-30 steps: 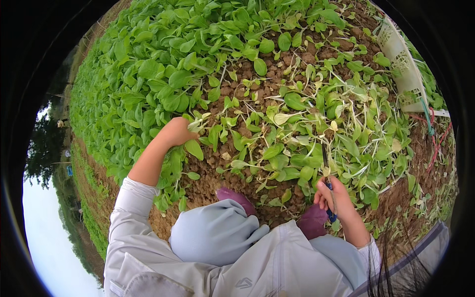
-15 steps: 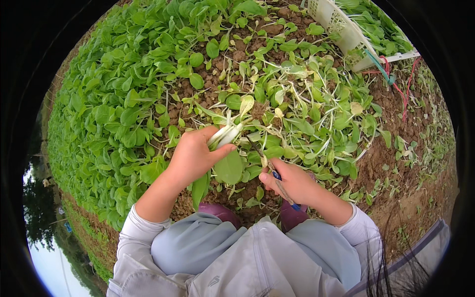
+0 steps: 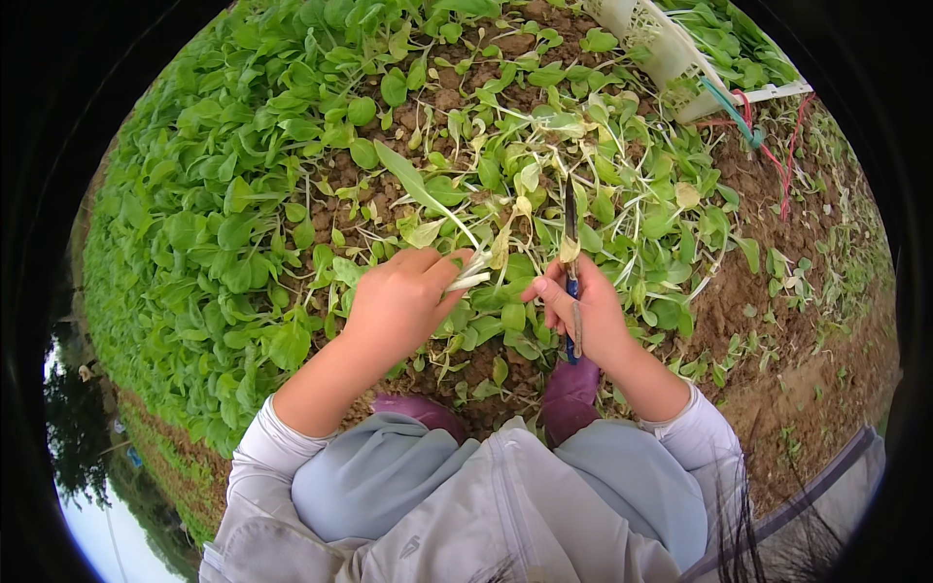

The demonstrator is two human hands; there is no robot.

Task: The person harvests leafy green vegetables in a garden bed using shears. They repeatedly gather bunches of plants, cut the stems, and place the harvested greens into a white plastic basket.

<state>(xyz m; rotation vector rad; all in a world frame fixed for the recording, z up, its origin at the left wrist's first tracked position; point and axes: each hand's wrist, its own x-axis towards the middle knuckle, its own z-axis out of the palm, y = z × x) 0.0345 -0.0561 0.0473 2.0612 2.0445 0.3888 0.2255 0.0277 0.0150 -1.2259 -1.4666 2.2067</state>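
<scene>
Bent over the greens, my left hand is closed round a small bunch of leafy greens. Its white stem ends stick out past my fingers to the right, and one long leaf reaches up and away from it. My palm hides the rest of the bunch. In my right hand is a narrow knife with a dark blade and a blue handle, its tip pointing away from me. A yellowish leaf piece clings near the base of the blade. The knife and the bunch are apart.
Dense growing greens fill the left side. Loose cut and yellowed leaves litter the soil ahead. A pale plastic crate of greens stands at the far right, with red and teal cords. My purple boots are below my hands.
My left hand has turned palm-down over the bunch, and a long leaf now sticks out ahead. My right hand has moved slightly right, swinging the knife upright, away from the stems.
</scene>
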